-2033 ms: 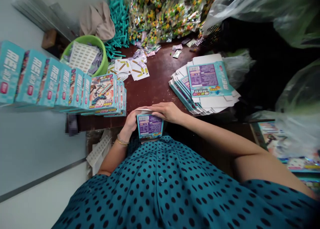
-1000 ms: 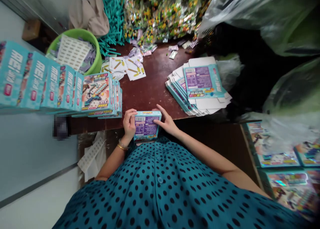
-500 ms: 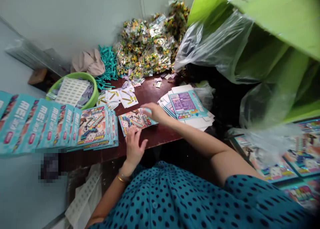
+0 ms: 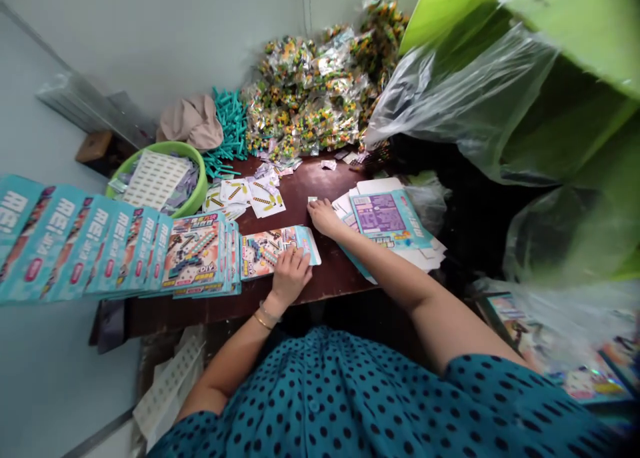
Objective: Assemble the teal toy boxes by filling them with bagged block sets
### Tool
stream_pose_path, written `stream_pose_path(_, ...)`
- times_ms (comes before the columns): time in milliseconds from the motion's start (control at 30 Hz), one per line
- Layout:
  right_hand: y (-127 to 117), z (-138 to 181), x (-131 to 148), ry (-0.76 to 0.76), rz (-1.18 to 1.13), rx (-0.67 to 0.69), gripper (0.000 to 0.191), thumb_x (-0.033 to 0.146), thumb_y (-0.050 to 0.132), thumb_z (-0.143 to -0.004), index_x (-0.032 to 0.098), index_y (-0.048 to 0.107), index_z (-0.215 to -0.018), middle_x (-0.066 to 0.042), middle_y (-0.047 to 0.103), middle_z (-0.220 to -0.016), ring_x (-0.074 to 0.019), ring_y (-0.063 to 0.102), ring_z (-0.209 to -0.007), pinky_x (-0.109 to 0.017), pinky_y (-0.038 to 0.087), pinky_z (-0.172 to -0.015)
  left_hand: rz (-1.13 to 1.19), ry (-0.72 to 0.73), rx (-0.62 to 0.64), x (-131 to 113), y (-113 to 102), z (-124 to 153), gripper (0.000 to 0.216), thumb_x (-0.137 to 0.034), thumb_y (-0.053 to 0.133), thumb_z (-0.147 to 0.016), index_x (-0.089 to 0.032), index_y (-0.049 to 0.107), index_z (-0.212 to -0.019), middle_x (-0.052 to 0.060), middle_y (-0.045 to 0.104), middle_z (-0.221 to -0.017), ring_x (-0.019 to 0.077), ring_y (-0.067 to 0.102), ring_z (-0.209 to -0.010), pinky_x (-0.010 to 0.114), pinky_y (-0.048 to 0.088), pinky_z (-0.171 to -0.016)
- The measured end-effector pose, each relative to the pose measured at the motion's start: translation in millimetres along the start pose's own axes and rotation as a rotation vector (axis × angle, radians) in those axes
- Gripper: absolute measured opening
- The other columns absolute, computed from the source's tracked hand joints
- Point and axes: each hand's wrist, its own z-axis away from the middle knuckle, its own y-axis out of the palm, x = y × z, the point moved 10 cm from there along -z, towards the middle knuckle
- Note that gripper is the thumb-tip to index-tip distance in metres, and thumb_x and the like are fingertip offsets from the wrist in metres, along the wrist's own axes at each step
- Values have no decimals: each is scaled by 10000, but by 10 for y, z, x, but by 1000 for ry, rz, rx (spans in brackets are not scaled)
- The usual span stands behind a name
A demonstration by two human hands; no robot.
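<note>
A flat toy box (image 4: 263,250) with a printed front lies on the dark red table, its pale end flap (image 4: 309,243) open on the right side. My left hand (image 4: 291,271) rests on the right part of this box, fingers laid over its front. Farther back, my right hand (image 4: 325,219) touches the tabletop with its fingers drawn together at a small paper slip (image 4: 313,199). Beside my right forearm lies a stack of flattened toy boxes (image 4: 383,213), the top one showing a purple panel. A row of finished-looking boxes (image 4: 195,253) leans to the left.
Printed instruction sheets (image 4: 265,197) lie behind the box. A green basket (image 4: 201,190) holds sheets. Turquoise plastic sticks (image 4: 230,128) and a heap of bagged coloured pieces (image 4: 315,91) stand against the wall. Clear plastic and a green container (image 4: 565,18) fill the right.
My right hand has gone from above the box to the tabletop beyond its right end. The box now lies straighter, beside the row. My left hand has shifted onto its right part.
</note>
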Motion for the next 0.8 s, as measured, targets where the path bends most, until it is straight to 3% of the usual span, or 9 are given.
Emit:
stream_pose_path(100,126,502,190,-37,-4,-32,465,98,311,-984,-9,671,-1258,-278,642,-1280,-381,545,-1243,-553,303,-1167,20,123,14,-240,-62,417,389,-342,675,-942,-201,689,-1304,160,685,-1355,358,590,-1346,491,480,-1068)
stream_pose_path(200,230,1004,407,-109,-21,-120,445,95,371,-972,17,679,-1284,-249,630,-1358,-380,500,-1344,-569,260,-1230,46,145,44,-382,-54,687,472,-402,735,-896,-193,677,-1315,184,679,-1354,372,594,-1333,510,457,-1075)
stream_pose_path(300,327,1302,455,-167,-138,-159,463,78,381,-970,54,647,-1348,-211,619,-1409,-339,503,-1366,-533,340,-1214,92,155,17,-455,-113,764,281,-283,717,-888,-205,736,-1158,158,724,-1263,350,636,-1270,499,456,-1052)
stream_pose_path(367,324,1342,351,-149,-221,-196,493,76,370,-981,62,586,-1424,-198,584,-1465,-310,478,-1404,-488,392,-1192,144,194,-58,-496,-296,739,191,-244,689,-877,-210,742,-1057,131,750,-1189,332,662,-1225,480,470,-1024)
stream_pose_path(467,324,1317,295,-160,-277,-197,488,182,421,-1024,49,522,-1482,-206,530,-1529,-310,423,-1470,-488,384,-1212,227,204,-289,-423,-858,640,184,-290,693,-851,-211,703,-1017,109,762,-1103,319,691,-1166,457,508,-971)
stream_pose_path(567,406,1470,520,-276,-286,-135,587,404,542,-1018,51,520,-1487,-209,506,-1556,-353,398,-1498,-550,325,-1247,373,7,-540,-58,-1493,524,160,-287,651,-872,-216,653,-1016,74,744,-1026,265,724,-1050,422,549,-917)
stream_pose_path(667,517,1878,736,-390,-301,-144,803,550,636,-944,64,439,-1551,-208,436,-1610,-382,328,-1540,-607,253,-1270,485,-280,-714,364,-1881,508,99,-284,570,-948,-212,618,-899,27,709,-876,196,715,-860,357,556,-831)
stream_pose_path(733,582,2168,735,-428,-352,-185,699,466,626,-966,117,461,-1549,-192,484,-1581,-357,376,-1523,-615,305,-1245,466,-401,-769,514,-2002,541,184,-301,548,-982,-206,604,-834,11,692,-807,168,682,-781,316,532,-778)
stream_pose_path(800,534,2386,618,-430,-459,-279,444,306,539,-1016,195,601,-1442,-154,649,-1424,-306,545,-1403,-568,459,-1144,426,-454,-781,566,-2045,571,229,-327,540,-999,-203,609,-820,9,690,-794,156,658,-758,294,512,-754)
